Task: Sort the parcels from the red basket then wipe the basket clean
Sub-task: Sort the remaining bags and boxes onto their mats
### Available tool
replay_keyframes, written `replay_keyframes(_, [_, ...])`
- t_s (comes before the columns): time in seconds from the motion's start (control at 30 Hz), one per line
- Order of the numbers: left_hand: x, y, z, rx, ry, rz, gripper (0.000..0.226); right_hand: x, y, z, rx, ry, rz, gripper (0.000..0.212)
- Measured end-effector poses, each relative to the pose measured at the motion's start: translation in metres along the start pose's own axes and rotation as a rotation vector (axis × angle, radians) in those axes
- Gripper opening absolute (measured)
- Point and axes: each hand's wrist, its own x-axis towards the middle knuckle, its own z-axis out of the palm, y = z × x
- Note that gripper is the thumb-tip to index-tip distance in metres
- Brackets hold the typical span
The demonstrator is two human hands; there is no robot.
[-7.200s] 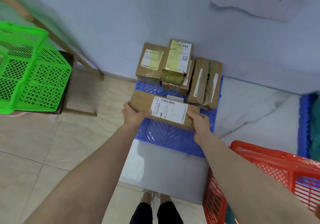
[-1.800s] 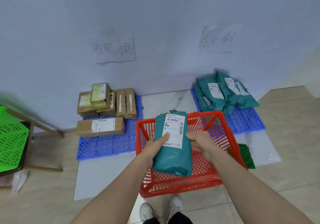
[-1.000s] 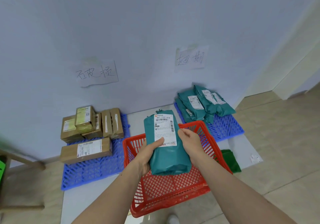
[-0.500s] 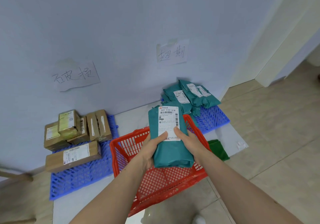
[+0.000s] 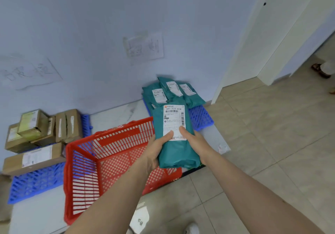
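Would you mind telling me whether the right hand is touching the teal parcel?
Touching. The head view shows the right hand gripping the teal parcel, thumb pressed on its white shipping label.

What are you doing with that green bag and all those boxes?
A person is sorting parcels. The left hand and the right hand together hold a teal parcel with a white label above the red basket, which looks empty. Brown cardboard boxes sit on a blue mat to the left. More teal parcels lie piled on another blue mat by the wall, just beyond the held one.
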Motion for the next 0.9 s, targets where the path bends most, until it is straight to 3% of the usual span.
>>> replay_keyframes(0.23, [0.047,-0.014,0.050,0.005,0.045,-0.014,0.050,0.024,-0.017,-0.062,0.025,-0.001,0.053,0.035])
replay_keyframes(0.47, [0.129,0.005,0.090,0.003,0.087,-0.023,0.046,0.102,-0.049,-0.110,-0.079,0.040,0.027,0.053])
replay_keyframes(0.67, [0.212,0.032,0.119,-0.042,0.109,-0.057,0.050,0.175,-0.094,-0.141,-0.191,0.084,0.027,0.027])
replay_keyframes(0.9, [0.291,0.057,0.128,-0.026,0.207,-0.062,0.046,0.262,-0.118,-0.161,-0.258,0.145,0.089,0.030])
